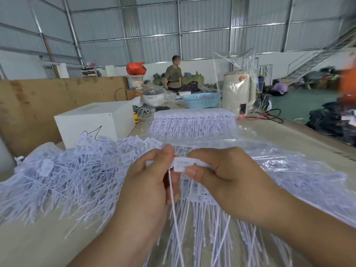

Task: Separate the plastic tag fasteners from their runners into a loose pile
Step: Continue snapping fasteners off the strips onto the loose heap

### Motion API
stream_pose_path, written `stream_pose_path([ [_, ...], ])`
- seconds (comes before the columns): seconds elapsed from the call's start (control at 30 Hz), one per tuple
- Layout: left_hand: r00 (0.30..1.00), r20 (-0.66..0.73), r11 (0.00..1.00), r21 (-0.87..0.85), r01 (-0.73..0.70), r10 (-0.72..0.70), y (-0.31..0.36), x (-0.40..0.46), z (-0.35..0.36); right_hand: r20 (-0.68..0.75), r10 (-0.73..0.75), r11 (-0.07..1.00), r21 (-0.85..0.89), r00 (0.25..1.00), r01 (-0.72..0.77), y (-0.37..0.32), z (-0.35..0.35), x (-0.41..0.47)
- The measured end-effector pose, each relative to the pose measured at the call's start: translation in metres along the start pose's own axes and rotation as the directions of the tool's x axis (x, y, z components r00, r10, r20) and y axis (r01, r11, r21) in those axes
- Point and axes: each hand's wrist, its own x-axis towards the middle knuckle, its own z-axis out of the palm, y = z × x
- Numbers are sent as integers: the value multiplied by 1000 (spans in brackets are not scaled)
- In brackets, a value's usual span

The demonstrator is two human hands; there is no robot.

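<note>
My left hand (152,182) and my right hand (227,182) meet above the table, both pinching a white plastic tag fastener (182,164) by its flat head; its thin tail hangs down between them. My right hand also grips a runner strip of joined fasteners (198,193), whose tails fan down toward me. A big loose pile of white fasteners (73,170) lies to the left. At the back stands a stack of fasteners still on runners (192,122).
A white box (96,122) stands behind the pile, with brown cardboard (38,105) at the left. Clear plastic bags (289,166) lie to the right. A blue basket (201,100), a pot and a cooker sit farther back; a person (174,74) stands beyond.
</note>
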Motion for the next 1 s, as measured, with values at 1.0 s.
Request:
stream_pose_path([
  [1.0, 924, 382, 919, 367, -144, -8, -23, 1, -9, 190, 11, 977, 206, 982, -51, 18, 10, -22],
])
